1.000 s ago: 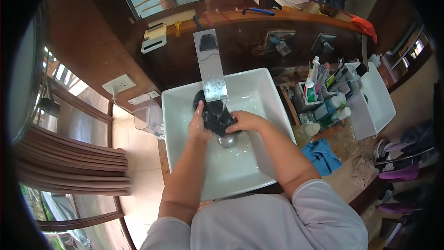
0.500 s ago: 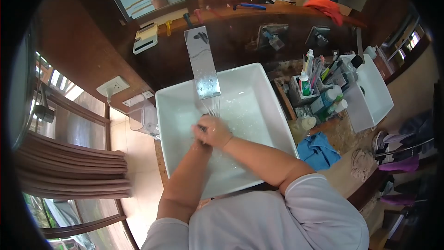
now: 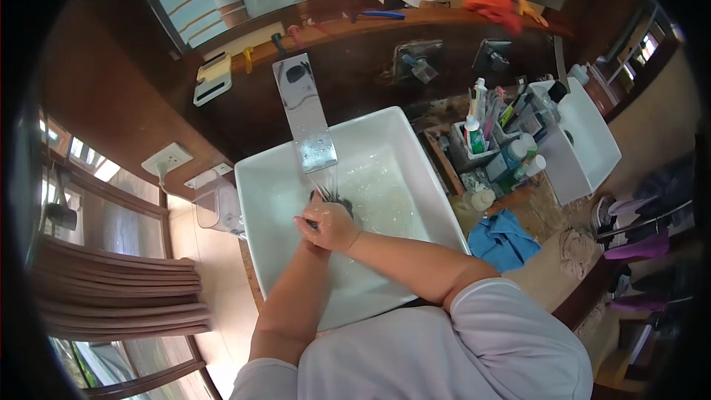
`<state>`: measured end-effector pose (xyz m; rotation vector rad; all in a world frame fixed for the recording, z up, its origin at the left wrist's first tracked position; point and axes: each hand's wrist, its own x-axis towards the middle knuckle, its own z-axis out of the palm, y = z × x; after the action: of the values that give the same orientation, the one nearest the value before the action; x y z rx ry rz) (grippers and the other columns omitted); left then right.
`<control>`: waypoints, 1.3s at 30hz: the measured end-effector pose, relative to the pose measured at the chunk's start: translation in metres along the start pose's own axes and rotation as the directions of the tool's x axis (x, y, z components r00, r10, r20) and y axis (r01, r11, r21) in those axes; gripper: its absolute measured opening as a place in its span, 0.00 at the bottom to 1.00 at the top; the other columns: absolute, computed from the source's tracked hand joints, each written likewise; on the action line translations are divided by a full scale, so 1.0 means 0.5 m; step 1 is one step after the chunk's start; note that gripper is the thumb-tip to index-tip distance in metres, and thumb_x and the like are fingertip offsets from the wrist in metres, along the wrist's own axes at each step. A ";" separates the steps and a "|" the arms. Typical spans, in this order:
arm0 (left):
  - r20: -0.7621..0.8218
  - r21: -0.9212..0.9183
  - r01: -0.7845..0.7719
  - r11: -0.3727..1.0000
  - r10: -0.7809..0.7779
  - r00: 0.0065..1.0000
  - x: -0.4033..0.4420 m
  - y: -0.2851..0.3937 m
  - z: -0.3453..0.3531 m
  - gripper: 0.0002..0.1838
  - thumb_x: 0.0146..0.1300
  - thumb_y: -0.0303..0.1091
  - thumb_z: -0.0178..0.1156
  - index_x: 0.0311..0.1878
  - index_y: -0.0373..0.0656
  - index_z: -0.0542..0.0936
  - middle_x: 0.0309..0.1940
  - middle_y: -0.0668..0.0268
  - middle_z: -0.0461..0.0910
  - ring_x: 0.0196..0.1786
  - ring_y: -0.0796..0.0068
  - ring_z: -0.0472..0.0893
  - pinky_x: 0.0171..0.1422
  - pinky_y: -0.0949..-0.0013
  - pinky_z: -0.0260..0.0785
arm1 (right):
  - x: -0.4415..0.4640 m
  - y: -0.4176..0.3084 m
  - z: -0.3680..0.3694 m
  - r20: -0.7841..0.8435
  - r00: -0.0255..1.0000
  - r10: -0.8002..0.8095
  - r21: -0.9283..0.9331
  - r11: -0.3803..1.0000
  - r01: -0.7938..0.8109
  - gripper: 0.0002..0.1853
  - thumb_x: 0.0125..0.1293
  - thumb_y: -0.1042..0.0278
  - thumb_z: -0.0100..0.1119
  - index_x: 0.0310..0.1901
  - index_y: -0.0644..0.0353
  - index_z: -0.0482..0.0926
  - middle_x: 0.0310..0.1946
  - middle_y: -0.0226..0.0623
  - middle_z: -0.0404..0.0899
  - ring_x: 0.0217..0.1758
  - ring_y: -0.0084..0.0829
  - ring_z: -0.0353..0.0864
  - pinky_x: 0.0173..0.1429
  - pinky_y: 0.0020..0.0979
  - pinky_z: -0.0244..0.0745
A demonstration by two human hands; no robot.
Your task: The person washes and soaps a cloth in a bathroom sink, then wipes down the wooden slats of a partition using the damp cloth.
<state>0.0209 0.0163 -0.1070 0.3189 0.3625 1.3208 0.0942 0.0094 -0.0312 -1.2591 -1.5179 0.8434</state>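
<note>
A right hand (image 3: 333,227) clenches a dark cloth (image 3: 345,206) over the left hand (image 3: 317,198), its grip too hidden to tell, beneath the running tap (image 3: 305,115) inside a white sink (image 3: 257,200). The cloth, seemingly soaked, is not yet laid aside.

Dark cloth (image 3: 346,207) is clasped by the right hand (image 3: 331,225) in the sink (image 3: 404,170); blue cloth (image 3: 502,241) is laid by its right edge.

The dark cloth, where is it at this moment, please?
In the head view, slightly left of centre, the dark cloth is in the person's hands, mostly hidden by them, over the white basin, just below the faucet.
</note>
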 end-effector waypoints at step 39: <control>-0.014 0.999 0.016 0.050 -0.049 0.999 -0.017 0.085 0.187 0.21 0.56 0.41 0.64 0.48 0.37 0.74 0.36 0.61 0.79 0.39 0.67 0.79 0.48 0.69 0.69 | 0.089 0.079 -0.135 -0.159 0.937 0.310 0.054 0.951 -0.305 0.18 0.62 0.55 0.58 0.29 0.63 0.69 0.23 0.42 0.73 0.28 0.37 0.74 0.31 0.38 0.68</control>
<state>0.0223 0.0152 -0.0038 1.5582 1.3088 0.7513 0.1699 0.0572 -0.0365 -1.5314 -1.1894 0.9308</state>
